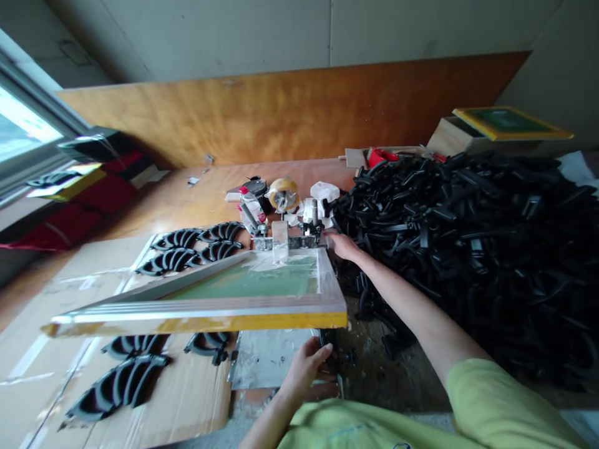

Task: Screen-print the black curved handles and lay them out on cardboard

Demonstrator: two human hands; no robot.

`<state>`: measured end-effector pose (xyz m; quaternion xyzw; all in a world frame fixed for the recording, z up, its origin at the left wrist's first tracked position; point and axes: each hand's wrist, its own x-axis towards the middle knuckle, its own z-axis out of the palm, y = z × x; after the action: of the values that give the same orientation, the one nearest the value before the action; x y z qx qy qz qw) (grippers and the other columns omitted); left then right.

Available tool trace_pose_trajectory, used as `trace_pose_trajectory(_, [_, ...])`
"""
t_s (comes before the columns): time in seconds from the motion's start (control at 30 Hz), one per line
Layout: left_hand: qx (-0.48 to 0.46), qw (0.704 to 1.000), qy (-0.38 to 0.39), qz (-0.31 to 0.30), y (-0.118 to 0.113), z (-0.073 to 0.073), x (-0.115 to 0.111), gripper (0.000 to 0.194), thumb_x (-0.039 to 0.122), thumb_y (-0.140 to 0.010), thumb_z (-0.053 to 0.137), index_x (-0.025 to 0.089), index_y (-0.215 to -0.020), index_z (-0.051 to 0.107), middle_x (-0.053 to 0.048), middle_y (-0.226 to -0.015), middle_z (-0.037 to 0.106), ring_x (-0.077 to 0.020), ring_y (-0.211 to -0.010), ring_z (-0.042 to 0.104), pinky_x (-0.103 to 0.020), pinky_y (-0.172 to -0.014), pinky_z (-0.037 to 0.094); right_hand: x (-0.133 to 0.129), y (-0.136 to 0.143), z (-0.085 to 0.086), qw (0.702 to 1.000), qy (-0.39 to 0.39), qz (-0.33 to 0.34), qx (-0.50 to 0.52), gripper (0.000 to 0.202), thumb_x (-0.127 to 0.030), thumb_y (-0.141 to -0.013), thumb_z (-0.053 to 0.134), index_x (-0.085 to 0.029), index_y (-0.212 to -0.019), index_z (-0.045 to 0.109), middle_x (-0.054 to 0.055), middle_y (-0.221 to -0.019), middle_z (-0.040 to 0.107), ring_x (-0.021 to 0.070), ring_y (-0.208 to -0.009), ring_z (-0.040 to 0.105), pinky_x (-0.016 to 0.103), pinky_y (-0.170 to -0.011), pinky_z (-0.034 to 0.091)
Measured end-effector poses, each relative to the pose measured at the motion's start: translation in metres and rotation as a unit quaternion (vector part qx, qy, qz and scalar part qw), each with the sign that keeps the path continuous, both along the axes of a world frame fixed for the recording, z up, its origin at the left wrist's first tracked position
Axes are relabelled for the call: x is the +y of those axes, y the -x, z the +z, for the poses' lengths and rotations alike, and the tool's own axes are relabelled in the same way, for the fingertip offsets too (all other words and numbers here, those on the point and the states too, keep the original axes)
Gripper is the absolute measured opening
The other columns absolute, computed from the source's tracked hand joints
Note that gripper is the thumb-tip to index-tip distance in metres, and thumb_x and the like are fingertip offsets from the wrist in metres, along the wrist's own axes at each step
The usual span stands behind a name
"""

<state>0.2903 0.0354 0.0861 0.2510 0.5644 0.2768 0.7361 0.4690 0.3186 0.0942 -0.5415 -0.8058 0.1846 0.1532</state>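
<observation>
A screen-printing frame (201,310) with a metal and yellow-edged border and green mesh is held in a hinge clamp (299,242) at its back. Its front edge hangs above a grey flat plate (266,358). My left hand (303,365) is at the plate's right edge, thumb and fingers closed round a black plastic part (326,337), partly hidden under the frame. My right hand (345,246) reaches to the frame's back right corner beside the clamp. Its fingers are close together, and whatever they grip is hidden.
A large heap of black plastic parts (468,249) covers the right side. Curved black slatted parts (124,386) lie in rows on cardboard (187,399) at left. Behind the clamp stand a bottle (253,202) and a tape roll (283,192). Another yellow-edged frame (515,123) rests on a box.
</observation>
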Motion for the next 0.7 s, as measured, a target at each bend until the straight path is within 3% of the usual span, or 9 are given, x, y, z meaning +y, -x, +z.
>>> trace_pose_trajectory(0.13, [-0.008,0.998,-0.044,-0.05,-0.03,0.0,0.028,0.062,0.051,-0.061,0.08,0.013,-0.108,0.062,-0.014,-0.115,0.065,-0.0234,-0.092,0.065,-0.033,-0.067,0.058,-0.014,-0.034,0.001,0.984,-0.002,0.008,-0.176,0.037,-0.004,-0.083,0.048,-0.018,-0.11,0.069,0.013,-0.111,0.067,0.0251,-0.115,0.054,0.033,-0.094,0.044])
trace_pose_trajectory(0.23, [0.015,0.991,-0.097,-0.086,-0.035,-0.002,0.033,0.069,0.05,-0.064,0.079,0.014,-0.12,0.061,-0.016,-0.132,0.057,-0.0277,-0.106,0.062,-0.031,-0.067,0.058,-0.016,-0.039,0.004,0.963,0.003,-0.014,-0.271,0.036,-0.004,-0.086,0.042,-0.014,-0.107,0.069,0.018,-0.111,0.066,0.0287,-0.116,0.052,0.04,-0.096,0.041])
trace_pose_trajectory(0.33, [0.04,0.989,-0.114,-0.089,-0.018,0.001,0.024,0.066,0.051,-0.067,0.076,0.014,-0.12,0.062,-0.016,-0.127,0.062,-0.0271,-0.103,0.063,-0.032,-0.07,0.056,-0.017,-0.033,0.01,0.958,0.01,-0.025,-0.287,0.039,-0.003,-0.086,0.039,-0.009,-0.112,0.067,0.024,-0.11,0.064,0.0334,-0.113,0.054,0.044,-0.088,0.045])
trace_pose_trajectory(0.43, [0.058,0.992,-0.106,-0.047,0.018,0.012,0.007,0.063,0.055,-0.065,0.075,0.013,-0.112,0.065,-0.016,-0.118,0.067,-0.0255,-0.098,0.065,-0.032,-0.072,0.055,-0.027,-0.041,0.02,0.956,0.014,-0.04,-0.291,0.041,-0.007,-0.086,0.045,-0.011,-0.123,0.061,0.026,-0.109,0.062,0.0341,-0.103,0.059,0.043,-0.08,0.047])
trace_pose_trajectory(0.5, [0.061,0.993,-0.098,-0.004,0.047,0.022,-0.006,0.062,0.057,-0.064,0.075,0.014,-0.108,0.066,-0.016,-0.116,0.068,-0.0251,-0.098,0.065,-0.032,-0.073,0.054,-0.039,-0.054,0.027,0.967,0.004,-0.071,-0.244,0.046,-0.014,-0.084,0.055,-0.018,-0.13,0.055,0.024,-0.114,0.059,0.0311,-0.096,0.062,0.042,-0.078,0.047])
trace_pose_trajectory(0.6, [0.072,0.991,-0.088,0.067,0.09,0.031,-0.026,0.059,0.057,-0.064,0.075,0.016,-0.105,0.066,-0.015,-0.116,0.068,-0.025,-0.1,0.065,-0.032,-0.076,0.054,-0.067,-0.061,0.029,0.992,0.021,-0.118,-0.047,0.046,-0.025,-0.08,0.063,-0.021,-0.125,0.057,0.015,-0.106,0.062,0.0235,-0.082,0.065,0.037,-0.074,0.049])
trace_pose_trajectory(0.7, [0.075,0.987,-0.078,0.119,0.119,0.031,-0.041,0.056,0.056,-0.064,0.076,0.016,-0.103,0.065,-0.015,-0.115,0.069,-0.0258,-0.1,0.066,-0.035,-0.078,0.053,-0.101,-0.026,0.015,0.96,0.142,-0.12,0.208,0.035,-0.035,-0.078,0.062,-0.017,-0.108,0.062,0.006,-0.082,0.065,0.0183,-0.067,0.063,0.031,-0.063,0.051])
